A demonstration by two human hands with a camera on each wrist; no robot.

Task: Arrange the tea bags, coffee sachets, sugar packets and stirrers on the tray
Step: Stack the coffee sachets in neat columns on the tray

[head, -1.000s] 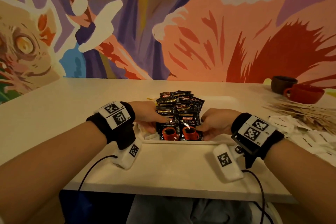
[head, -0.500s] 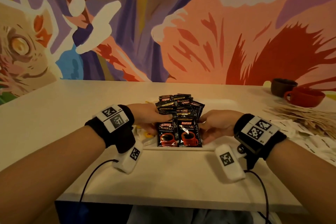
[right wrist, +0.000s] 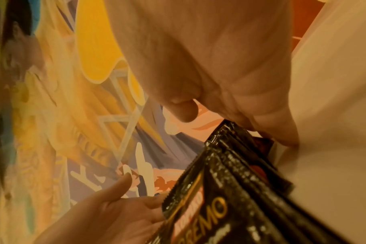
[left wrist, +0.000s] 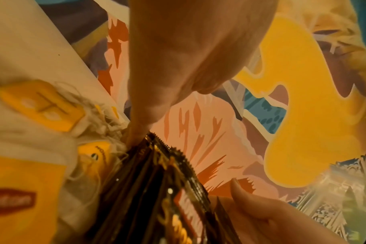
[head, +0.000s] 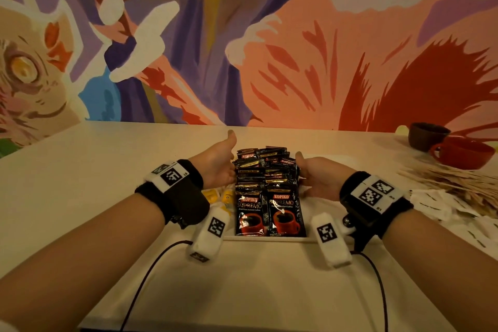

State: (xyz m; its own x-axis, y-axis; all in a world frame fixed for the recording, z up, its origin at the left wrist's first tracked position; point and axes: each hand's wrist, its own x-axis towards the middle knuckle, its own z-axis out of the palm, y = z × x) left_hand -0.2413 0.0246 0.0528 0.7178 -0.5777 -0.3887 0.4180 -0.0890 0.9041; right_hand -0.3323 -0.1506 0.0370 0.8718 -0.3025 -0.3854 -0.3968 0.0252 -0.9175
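A double row of black coffee sachets [head: 265, 183] stands in the white tray [head: 269, 238], the two front ones lying flat. My left hand [head: 221, 167] lies flat against the row's left side with fingers straight and thumb raised. My right hand [head: 318, 175] presses flat against the right side. In the left wrist view the fingers [left wrist: 136, 132] touch the sachets [left wrist: 157, 189] beside yellow-tagged tea bags [left wrist: 42, 105]. In the right wrist view the fingers [right wrist: 278, 132] lie along the sachets [right wrist: 219, 198]. Tea bags [head: 215, 194] lie in the tray under my left wrist.
Wooden stirrers [head: 444, 178] and white sugar packets [head: 458, 205] are heaped on the table at the right. A brown cup [head: 427, 136] and a red cup [head: 463, 152] stand behind them. A painted wall closes the far edge of the table.
Both hands have slid from the front sachets back along the sides of the row. Their fingers have straightened, and the left thumb now points up.
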